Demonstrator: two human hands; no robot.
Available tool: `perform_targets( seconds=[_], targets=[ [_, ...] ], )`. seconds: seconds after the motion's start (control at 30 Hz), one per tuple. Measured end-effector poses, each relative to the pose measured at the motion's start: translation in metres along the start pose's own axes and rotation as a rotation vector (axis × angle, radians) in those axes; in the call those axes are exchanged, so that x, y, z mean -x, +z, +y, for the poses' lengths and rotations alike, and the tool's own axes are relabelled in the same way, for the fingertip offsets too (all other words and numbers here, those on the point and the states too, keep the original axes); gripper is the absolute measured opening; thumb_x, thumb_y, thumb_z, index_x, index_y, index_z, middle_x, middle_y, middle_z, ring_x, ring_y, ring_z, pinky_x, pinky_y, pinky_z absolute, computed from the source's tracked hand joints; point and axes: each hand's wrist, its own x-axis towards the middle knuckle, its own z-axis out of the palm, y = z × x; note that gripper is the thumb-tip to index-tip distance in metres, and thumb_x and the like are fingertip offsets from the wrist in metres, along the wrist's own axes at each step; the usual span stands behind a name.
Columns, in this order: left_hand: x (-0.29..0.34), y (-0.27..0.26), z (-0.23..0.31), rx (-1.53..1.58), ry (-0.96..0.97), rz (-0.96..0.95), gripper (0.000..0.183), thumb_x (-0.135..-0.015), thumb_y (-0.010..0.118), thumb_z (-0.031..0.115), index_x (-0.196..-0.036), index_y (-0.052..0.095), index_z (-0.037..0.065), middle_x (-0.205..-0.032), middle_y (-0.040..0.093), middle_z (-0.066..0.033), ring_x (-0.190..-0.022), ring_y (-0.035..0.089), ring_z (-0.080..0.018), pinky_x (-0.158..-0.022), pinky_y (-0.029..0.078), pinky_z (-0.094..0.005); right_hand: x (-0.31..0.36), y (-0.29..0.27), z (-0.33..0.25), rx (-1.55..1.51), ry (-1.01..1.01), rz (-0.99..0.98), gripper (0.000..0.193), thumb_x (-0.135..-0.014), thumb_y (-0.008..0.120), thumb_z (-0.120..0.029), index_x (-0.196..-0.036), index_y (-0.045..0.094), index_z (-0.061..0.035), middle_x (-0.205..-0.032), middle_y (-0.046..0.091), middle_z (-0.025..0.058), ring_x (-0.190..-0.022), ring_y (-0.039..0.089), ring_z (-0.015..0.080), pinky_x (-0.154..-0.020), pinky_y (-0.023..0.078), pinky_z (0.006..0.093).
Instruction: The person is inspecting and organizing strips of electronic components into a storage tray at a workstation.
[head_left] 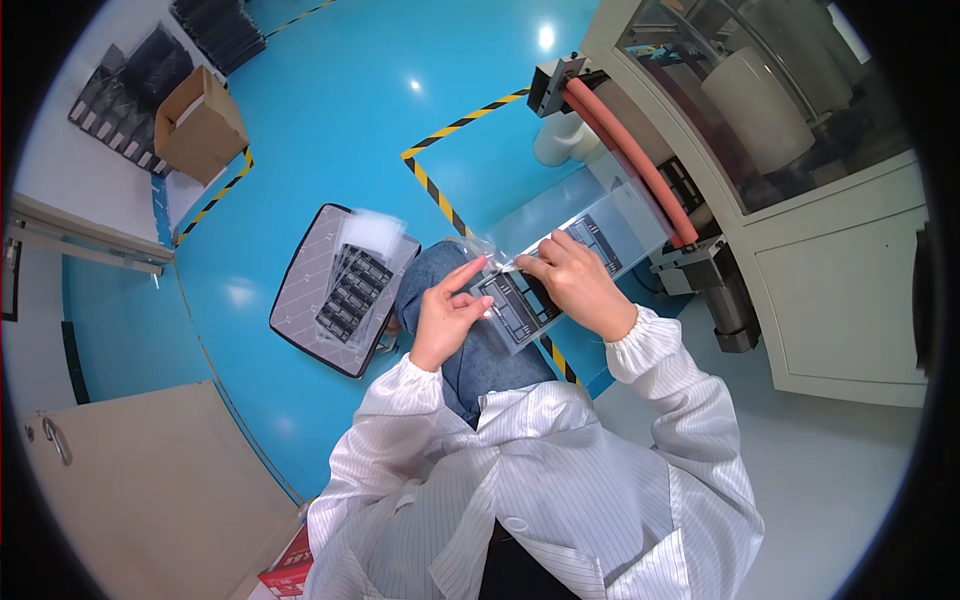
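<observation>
A long clear plastic film with dark, grid-patterned panels runs from the machine's red roller down across my lap. My right hand is closed in a pinch on the film's upper edge, where a crumpled, shiny bit of clear plastic sticks up. Beside the film's near end is my left hand, its thumb and forefinger apart and their tips close to the nearest dark panel. To the left, several similar dark-panelled sheets in clear film lie overlapping on a padded stool top.
The pale machine with its red roller stands close on the right. A metal-cased motor juts out below. An open cardboard box and black stacked trays are at the far left. Yellow-black tape marks the blue floor.
</observation>
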Motion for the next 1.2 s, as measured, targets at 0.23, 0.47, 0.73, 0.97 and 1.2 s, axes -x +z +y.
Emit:
perform_targets(
  seconds=[0.23,0.47,0.73,0.97,1.2],
  targets=[
    [0.009,-0.011,0.005,0.013,-0.028,0.004,0.063,-0.080,0.063,-0.011,-0.138,0.041,-0.002,-0.144,0.039,-0.0113,-0.075,0.063,-0.0087,-0.068,0.053,-0.0230,0.013,-0.019,0.043,0.201,0.082,0.009,0.030,-0.068,0.061,0.002,-0.096,0.069,-0.0051,-0.076,0.052,0.0065,-0.079,0.054,0.0224,-0.068,0.049,0.0336],
    [0.016,-0.025,0.002,0.031,-0.040,0.003,0.071,-0.080,0.063,-0.011,-0.143,0.034,0.001,-0.146,0.036,-0.0104,-0.075,0.062,-0.0089,-0.067,0.052,-0.0226,0.033,-0.045,0.114,0.430,0.200,0.157,0.032,-0.070,0.063,0.004,-0.100,0.070,-0.0051,-0.075,0.053,0.0093,-0.079,0.055,0.0254,-0.069,0.050,0.0351],
    [0.028,-0.032,0.014,0.041,-0.133,0.035,0.072,-0.081,0.063,-0.008,-0.144,0.029,0.000,-0.128,0.055,-0.0138,-0.075,0.062,-0.0092,-0.070,0.053,-0.0231,0.038,-0.041,0.088,0.419,0.379,0.170,0.018,-0.078,0.065,-0.003,-0.095,0.070,-0.0033,-0.081,0.061,0.0108,-0.077,0.058,0.0259,-0.065,0.050,0.0374],
    [0.042,-0.038,0.030,0.040,-0.209,0.050,0.062,-0.080,0.064,-0.005,-0.138,0.041,-0.002,-0.094,0.065,-0.0071,-0.072,0.062,-0.0099,-0.068,0.053,-0.0214,0.035,-0.026,0.073,-0.023,0.666,0.229,0.017,-0.087,0.061,-0.011,-0.095,0.067,0.0032,-0.075,0.063,0.0235,-0.064,0.063,0.0361,-0.062,0.050,0.0367],
    [0.052,-0.046,0.031,0.028,-0.176,0.096,0.056,-0.080,0.064,-0.008,-0.132,0.047,-0.002,-0.086,0.062,-0.0046,-0.070,0.062,-0.0095,-0.066,0.053,-0.0203,0.041,-0.029,0.062,-0.122,0.669,0.163,0.018,-0.087,0.060,-0.010,-0.095,0.066,0.0051,-0.075,0.060,0.0264,-0.065,0.062,0.0379,-0.060,0.049,0.0353]
  ],
)
